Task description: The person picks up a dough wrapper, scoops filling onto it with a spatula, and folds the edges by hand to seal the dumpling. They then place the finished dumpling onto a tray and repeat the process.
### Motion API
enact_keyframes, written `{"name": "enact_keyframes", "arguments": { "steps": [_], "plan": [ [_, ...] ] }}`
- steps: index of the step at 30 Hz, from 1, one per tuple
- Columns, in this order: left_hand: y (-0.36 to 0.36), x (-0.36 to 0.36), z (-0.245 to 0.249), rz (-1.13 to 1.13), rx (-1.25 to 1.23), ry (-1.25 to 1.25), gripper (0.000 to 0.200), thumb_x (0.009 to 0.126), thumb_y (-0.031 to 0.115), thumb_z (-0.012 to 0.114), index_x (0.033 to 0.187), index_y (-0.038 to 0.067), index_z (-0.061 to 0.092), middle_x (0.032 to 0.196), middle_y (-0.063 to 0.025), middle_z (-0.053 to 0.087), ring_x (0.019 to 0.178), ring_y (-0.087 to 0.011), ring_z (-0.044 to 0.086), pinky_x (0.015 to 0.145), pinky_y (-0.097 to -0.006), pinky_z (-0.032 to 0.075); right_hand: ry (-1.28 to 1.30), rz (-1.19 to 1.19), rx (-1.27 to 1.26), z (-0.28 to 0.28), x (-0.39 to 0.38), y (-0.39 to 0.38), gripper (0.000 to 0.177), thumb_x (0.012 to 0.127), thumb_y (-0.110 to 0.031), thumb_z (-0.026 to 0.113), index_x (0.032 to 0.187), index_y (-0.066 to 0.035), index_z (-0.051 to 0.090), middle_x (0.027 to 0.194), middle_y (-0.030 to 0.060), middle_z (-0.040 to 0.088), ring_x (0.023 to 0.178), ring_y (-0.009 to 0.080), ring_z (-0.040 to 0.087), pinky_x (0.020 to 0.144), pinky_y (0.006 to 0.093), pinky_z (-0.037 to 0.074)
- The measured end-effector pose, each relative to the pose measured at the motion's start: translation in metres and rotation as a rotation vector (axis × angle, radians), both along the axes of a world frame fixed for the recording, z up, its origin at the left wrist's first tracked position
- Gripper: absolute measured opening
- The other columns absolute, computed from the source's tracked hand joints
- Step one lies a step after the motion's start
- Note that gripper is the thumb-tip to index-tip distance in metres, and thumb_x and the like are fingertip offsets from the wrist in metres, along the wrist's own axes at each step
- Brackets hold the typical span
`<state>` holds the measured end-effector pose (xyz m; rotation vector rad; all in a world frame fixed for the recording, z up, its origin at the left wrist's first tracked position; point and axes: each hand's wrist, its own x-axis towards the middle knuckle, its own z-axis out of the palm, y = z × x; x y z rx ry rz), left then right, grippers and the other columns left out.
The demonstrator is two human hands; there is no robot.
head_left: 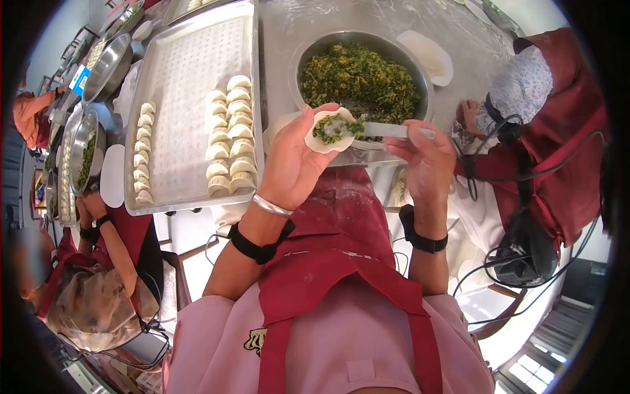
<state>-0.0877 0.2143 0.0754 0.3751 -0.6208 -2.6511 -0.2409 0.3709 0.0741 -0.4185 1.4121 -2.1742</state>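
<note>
Metal-topped desk (pixel 459 39) in a busy kitchen, several people working around it. Nearest: red apron (pixel 341 262), a black strap on each wrist, silver bangle (pixel 271 207) on the left one. Left hand (pixel 292 161) is palm up, fingers curled under a round dumpling wrapper (pixel 316 140), cradling it over the near edge of the desk, just in front of the filling bowl (pixel 298 69). A dab of green filling (pixel 331 126) sits in the wrapper's middle. Right hand (pixel 426 157) is pinched around the handle of a flat spatula (pixel 387 129), blade tip touching that dab. The wrapper looks thin, soft and light, likely floppy and easy to tear (floury, so probably not sticky yet); support from beneath and hold by the rim, since the centre is wet with filling. The bowl is steel, heaped with chopped greens (pixel 361 75). Left of it a perforated tray (pixel 190 65) carries rows of folded dumplings (pixel 230 131), close to the left hand. A spare wrapper (pixel 430 52) lies beyond the bowl. A co-worker in red (pixel 558 131) sits right, cables trailing near the right elbow; another person's hands (pixel 92 210) work left, by more steel bowls (pixel 108 62).
</note>
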Motion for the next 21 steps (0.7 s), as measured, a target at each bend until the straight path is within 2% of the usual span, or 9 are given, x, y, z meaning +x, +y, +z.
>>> {"name": "enact_keyframes", "arguments": {
  "steps": [1,4,7,10,13,14,18,21],
  "plan": [
    [-0.002,0.0,-0.002,0.012,-0.01,-0.008,0.046,0.108,0.032,0.035,0.136,-0.003,0.045,0.134,-0.0155,0.054,0.127,-0.0269,0.051,0.11,-0.041,0.04,0.019,-0.018,-0.023,0.002,0.0,0.002,0.02,0.095,-0.008,0.059,0.108,0.008,0.061,0.095,0.0173,0.068,0.078,0.032,0.073,0.068,0.0338,0.063],
    [-0.007,0.003,-0.01,0.032,-0.029,-0.042,0.046,0.108,0.032,0.036,0.136,-0.003,0.046,0.135,-0.0154,0.053,0.127,-0.0266,0.051,0.109,-0.04,0.04,0.222,-0.209,0.137,0.023,-0.004,0.007,0.017,0.096,-0.007,0.058,0.104,0.007,0.064,0.093,0.0148,0.069,0.079,0.0289,0.073,0.072,0.0315,0.061],
    [-0.008,0.004,-0.008,0.037,-0.042,-0.073,0.046,0.107,0.032,0.037,0.135,-0.003,0.047,0.135,-0.0154,0.053,0.127,-0.0265,0.051,0.109,-0.0392,0.04,0.611,-0.231,0.361,0.011,-0.017,0.014,0.014,0.095,-0.007,0.059,0.102,0.002,0.067,0.093,0.0124,0.071,0.082,0.0255,0.072,0.074,0.0321,0.057],
    [-0.007,0.005,-0.007,0.053,-0.025,-0.064,0.044,0.107,0.031,0.041,0.132,-0.004,0.049,0.131,-0.0147,0.055,0.124,-0.0254,0.053,0.106,-0.0394,0.042,1.19,-0.088,0.621,0.004,-0.019,0.018,0.013,0.091,-0.005,0.061,0.1,-0.005,0.069,0.094,0.0105,0.071,0.086,0.0261,0.07,0.074,0.0354,0.055],
    [-0.005,0.005,-0.006,0.064,0.008,-0.05,0.04,0.105,0.029,0.046,0.126,-0.004,0.054,0.122,-0.0131,0.059,0.116,-0.0233,0.057,0.103,-0.0402,0.045,1.34,-0.014,0.591,-0.022,-0.013,0.008,0.016,0.084,-0.004,0.066,0.099,-0.01,0.07,0.095,0.0103,0.07,0.087,0.0297,0.067,0.073,0.0382,0.053],
    [-0.004,0.005,-0.006,0.058,0.014,-0.043,0.04,0.105,0.029,0.046,0.126,-0.004,0.054,0.122,-0.0131,0.059,0.116,-0.0233,0.057,0.103,-0.0402,0.045,1.313,0.015,0.614,-0.026,-0.008,0.003,0.015,0.081,-0.004,0.068,0.096,-0.009,0.069,0.094,0.0089,0.069,0.086,0.0309,0.067,0.074,0.0384,0.053],
    [-0.003,0.008,0.001,0.048,0.014,-0.041,0.039,0.106,0.028,0.045,0.126,-0.004,0.053,0.123,-0.0131,0.059,0.117,-0.0234,0.057,0.104,-0.0404,0.045,1.269,0.08,0.666,-0.027,-0.003,-0.003,0.023,0.077,-0.008,0.072,0.1,-0.009,0.07,0.104,0.0117,0.068,0.097,0.0331,0.064,0.082,0.0384,0.052],
    [-0.003,0.01,0.001,-0.003,-0.003,-0.032,0.046,0.108,0.031,0.035,0.134,-0.004,0.047,0.134,-0.0154,0.054,0.127,-0.0267,0.051,0.11,-0.04,0.04,1.308,0.12,0.594,-0.013,0.004,-0.002,0.03,0.074,-0.011,0.076,0.103,-0.009,0.071,0.113,0.0136,0.067,0.111,0.0354,0.06,0.092,0.0395,0.05]
  ]
}}
